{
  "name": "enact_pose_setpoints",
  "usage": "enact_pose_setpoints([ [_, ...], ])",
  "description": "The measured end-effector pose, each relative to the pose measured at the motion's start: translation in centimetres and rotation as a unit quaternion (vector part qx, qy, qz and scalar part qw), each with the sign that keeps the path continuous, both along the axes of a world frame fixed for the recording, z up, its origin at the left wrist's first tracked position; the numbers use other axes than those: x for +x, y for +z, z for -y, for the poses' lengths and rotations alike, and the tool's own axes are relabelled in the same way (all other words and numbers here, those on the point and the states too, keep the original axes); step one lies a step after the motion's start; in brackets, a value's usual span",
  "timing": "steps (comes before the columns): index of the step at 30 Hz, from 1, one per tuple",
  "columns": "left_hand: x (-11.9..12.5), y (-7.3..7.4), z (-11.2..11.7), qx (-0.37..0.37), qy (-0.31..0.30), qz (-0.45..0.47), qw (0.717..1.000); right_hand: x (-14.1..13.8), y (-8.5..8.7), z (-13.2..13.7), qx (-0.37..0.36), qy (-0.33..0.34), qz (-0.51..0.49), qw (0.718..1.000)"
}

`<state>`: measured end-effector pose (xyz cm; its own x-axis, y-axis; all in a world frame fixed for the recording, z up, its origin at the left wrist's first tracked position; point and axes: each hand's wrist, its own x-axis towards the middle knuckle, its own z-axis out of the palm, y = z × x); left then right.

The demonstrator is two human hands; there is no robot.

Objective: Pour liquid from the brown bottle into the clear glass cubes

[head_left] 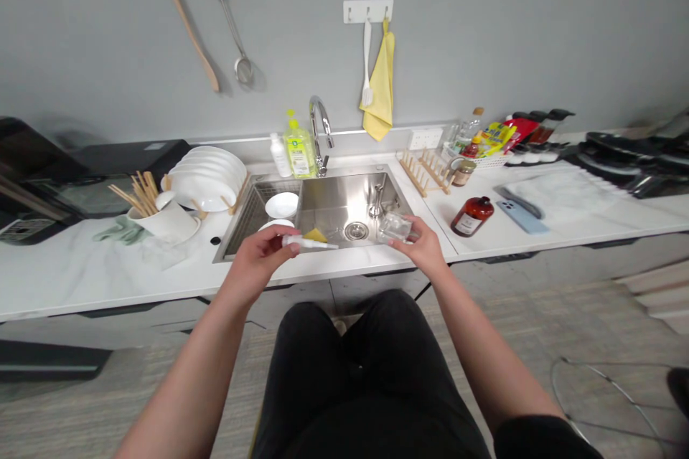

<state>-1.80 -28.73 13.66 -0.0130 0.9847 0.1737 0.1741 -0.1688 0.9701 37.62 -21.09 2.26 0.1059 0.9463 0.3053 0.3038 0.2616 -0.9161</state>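
Observation:
My left hand is closed round a slim white handle that carries a yellow sponge head, held over the front edge of the steel sink. My right hand is closed on a clear glass at the sink's front right corner. The two hands are level with each other, a short gap between them. Two white bowls sit on the sink's left rack.
Faucet and soap bottles stand behind the sink. White plates and a chopstick cup are at left. At right lie a wooden rack, a brown bottle, a phone and condiments.

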Motion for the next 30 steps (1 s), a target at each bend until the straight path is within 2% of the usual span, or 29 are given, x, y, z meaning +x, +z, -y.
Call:
enact_pose_setpoints([
  [4, 2.9, 3.0, -1.6, 0.058, -0.071, -0.125, 0.988, -4.1, 0.9, 3.5, -0.013, 0.063, -0.011, 0.998],
  [8, 4.3, 4.5, -1.5, 0.116, -0.070, -0.197, 0.971, -7.2, 1.5, 5.8, -0.009, 0.110, -0.011, 0.994],
  [12, 3.9, 5.4, -0.6, 0.124, -0.057, -0.253, 0.958, -9.0, 1.8, 6.7, -0.003, 0.132, 0.000, 0.991],
  [18, 4.4, 6.1, -0.3, 0.126, -0.120, -0.356, 0.918, -10.9, 1.8, 7.5, 0.021, 0.153, 0.026, 0.988],
  [22, 5.7, 5.4, -0.6, 0.130, -0.169, -0.417, 0.884, -11.9, 2.4, 8.6, 0.039, 0.154, 0.052, 0.986],
  [25, 5.8, 4.9, -0.5, 0.144, -0.213, -0.428, 0.866, -12.1, 2.8, 9.4, 0.047, 0.149, 0.059, 0.986],
  [28, 5.4, 5.1, 0.0, 0.166, -0.300, -0.412, 0.844, -12.0, 3.2, 10.2, 0.038, 0.152, 0.059, 0.986],
  [30, 5.2, 5.3, 0.5, 0.185, -0.336, -0.382, 0.841, -11.8, 3.5, 10.7, 0.030, 0.160, 0.052, 0.985],
])
